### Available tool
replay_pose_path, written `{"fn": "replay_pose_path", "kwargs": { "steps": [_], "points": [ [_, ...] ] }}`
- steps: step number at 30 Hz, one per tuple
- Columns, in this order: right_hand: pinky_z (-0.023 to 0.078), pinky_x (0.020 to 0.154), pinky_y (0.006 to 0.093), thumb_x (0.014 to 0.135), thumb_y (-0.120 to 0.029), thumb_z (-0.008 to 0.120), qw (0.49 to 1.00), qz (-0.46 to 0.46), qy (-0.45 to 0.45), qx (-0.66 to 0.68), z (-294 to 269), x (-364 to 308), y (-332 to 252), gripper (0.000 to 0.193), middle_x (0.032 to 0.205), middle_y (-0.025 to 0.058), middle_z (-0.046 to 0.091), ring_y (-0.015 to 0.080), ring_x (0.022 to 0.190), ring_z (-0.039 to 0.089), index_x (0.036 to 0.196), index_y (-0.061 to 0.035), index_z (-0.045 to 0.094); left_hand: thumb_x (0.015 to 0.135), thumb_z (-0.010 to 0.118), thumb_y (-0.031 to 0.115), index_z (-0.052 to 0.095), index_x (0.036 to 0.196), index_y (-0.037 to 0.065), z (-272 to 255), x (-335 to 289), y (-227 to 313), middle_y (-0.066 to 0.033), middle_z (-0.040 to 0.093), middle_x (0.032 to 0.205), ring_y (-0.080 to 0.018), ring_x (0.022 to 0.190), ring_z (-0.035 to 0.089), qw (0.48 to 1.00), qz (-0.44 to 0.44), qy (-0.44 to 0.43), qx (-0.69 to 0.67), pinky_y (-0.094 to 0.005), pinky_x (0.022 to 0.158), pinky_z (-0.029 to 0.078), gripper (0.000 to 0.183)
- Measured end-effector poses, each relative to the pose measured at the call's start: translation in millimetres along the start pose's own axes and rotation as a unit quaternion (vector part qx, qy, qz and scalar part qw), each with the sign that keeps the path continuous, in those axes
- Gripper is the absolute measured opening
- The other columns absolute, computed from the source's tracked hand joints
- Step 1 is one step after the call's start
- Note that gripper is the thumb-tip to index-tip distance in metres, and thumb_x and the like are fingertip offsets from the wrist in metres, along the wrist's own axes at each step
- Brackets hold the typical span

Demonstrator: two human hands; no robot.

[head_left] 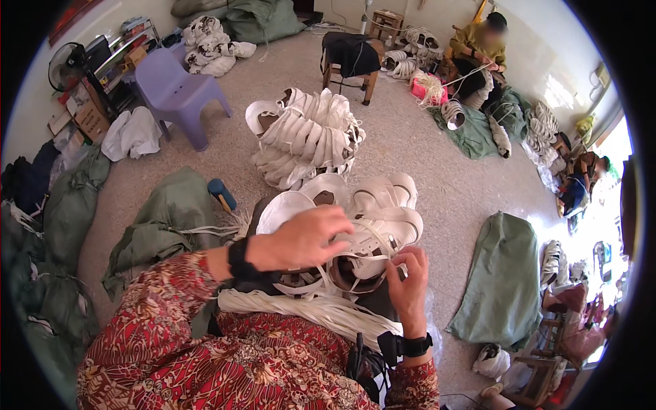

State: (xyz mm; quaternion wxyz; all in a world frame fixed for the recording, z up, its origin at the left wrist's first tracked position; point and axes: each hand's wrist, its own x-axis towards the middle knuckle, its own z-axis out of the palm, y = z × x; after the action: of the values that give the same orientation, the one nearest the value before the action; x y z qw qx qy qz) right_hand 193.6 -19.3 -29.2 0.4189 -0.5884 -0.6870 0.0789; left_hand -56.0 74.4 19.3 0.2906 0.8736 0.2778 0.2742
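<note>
sandal pile [307,137] behind lap bundle [362,219], chair [174,92] left

The left hand [301,239] is covering the middle of the white sandals [369,219] on the lap, so the grip beneath its palm is not showing. The right hand [408,277] is pinching something at its fingertips that is too small to identify. The bundle of white straps [307,311] is disappearing under both forearms. The seated person [482,44] across the room is appearing blurred. The green sack [41,301] is fading into the dark rim at left.
</note>
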Motion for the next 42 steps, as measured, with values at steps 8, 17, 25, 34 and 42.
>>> {"fn": "replay_pose_path", "kwargs": {
  "steps": [8,17,25,34,42],
  "points": [
    [0.047,0.068,0.0418,0.087,-0.006,0.066,0.993,0.036,-0.058,-0.093,-13.2,-26.4,-0.1,0.009,0.078,0.0125,0.064,0.0328,0.071,0.062,0.093,-0.0037,0.061,0.081,0.068,0.017,0.064,0.091,0.004,58.5,35.1,17.9,-0.0109,0.058,0.095,-0.0268,0.095,0.057,0.967,0.161,-0.038,0.193,-0.0401,0.087,0.042,0.016],
    [0.044,0.054,0.0302,0.093,-0.008,0.062,0.965,0.220,0.002,0.142,-3.1,-35.9,-9.4,0.007,0.071,0.0088,0.062,0.0183,0.058,0.057,0.094,-0.0011,0.060,0.079,0.059,0.013,0.062,0.076,0.008,74.0,51.4,13.6,-0.0065,0.058,0.082,-0.0236,0.090,0.059,0.935,0.205,-0.043,0.287,-0.0389,0.089,0.042,0.007],
    [0.044,0.063,0.0391,0.081,-0.009,0.070,0.981,0.187,-0.024,0.036,10.7,-18.6,-4.0,0.020,0.074,0.0115,0.053,0.0293,0.068,0.055,0.076,0.0009,0.054,0.078,0.059,0.013,0.058,0.077,0.010,52.8,33.2,20.1,-0.0027,0.057,0.073,-0.0200,0.071,0.061,0.923,0.236,-0.087,0.292,-0.0384,0.088,0.043,0.003],
    [0.046,0.080,0.0395,0.076,-0.006,0.070,0.984,0.169,0.004,0.052,11.7,-30.0,23.4,0.020,0.091,0.0130,0.058,0.0299,0.084,0.056,0.087,-0.0014,0.055,0.075,0.064,0.013,0.057,0.076,0.007,-39.5,-107.5,18.1,-0.0071,0.058,0.067,-0.0254,0.062,0.063,0.872,0.180,-0.424,0.164,-0.0388,0.062,0.043,0.009],
    [0.049,0.083,0.0353,0.080,-0.011,0.073,0.975,0.207,-0.018,0.079,12.9,-29.1,9.8,0.031,0.096,0.0119,0.059,0.0247,0.090,0.059,0.104,0.0002,0.057,0.087,0.067,0.038,0.061,0.089,0.006,-29.8,-89.9,13.8,-0.0092,0.060,0.074,-0.0290,0.067,0.062,0.913,0.113,-0.375,0.116,-0.0430,0.063,0.042,0.033]
  ]
}}
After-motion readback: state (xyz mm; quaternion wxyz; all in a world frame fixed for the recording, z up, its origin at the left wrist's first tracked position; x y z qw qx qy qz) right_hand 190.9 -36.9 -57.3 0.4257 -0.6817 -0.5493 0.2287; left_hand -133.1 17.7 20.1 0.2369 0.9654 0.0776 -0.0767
